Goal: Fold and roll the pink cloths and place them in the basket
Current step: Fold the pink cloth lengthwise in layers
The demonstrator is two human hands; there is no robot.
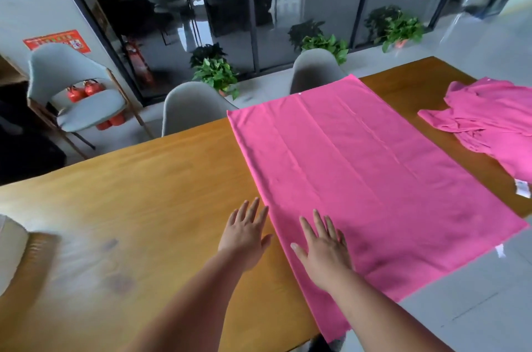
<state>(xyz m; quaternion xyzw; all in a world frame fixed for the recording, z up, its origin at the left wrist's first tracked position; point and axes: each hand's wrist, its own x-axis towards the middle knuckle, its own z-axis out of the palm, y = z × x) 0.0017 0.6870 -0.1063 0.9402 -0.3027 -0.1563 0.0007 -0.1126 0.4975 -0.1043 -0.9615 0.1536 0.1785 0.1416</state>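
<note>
A large pink cloth (359, 173) lies spread flat across the wooden table (129, 207), its near right corner hanging over the table's edge. My right hand (322, 251) lies flat on the cloth near its left edge, fingers straight. My left hand (246, 236) is open with straight fingers over the bare wood just left of the cloth's edge, fingertips close to that edge. A second pink cloth (489, 118) lies crumpled at the far right of the table. A pale rounded object (11, 253) at the left edge is blurred; I cannot tell whether it is the basket.
Two grey chairs (190, 107) stand at the table's far side, a third (74, 92) by the left wall with red fire extinguishers (83, 91) behind it. Potted plants (216, 72) line a dark glass wall. Grey floor shows right of the table.
</note>
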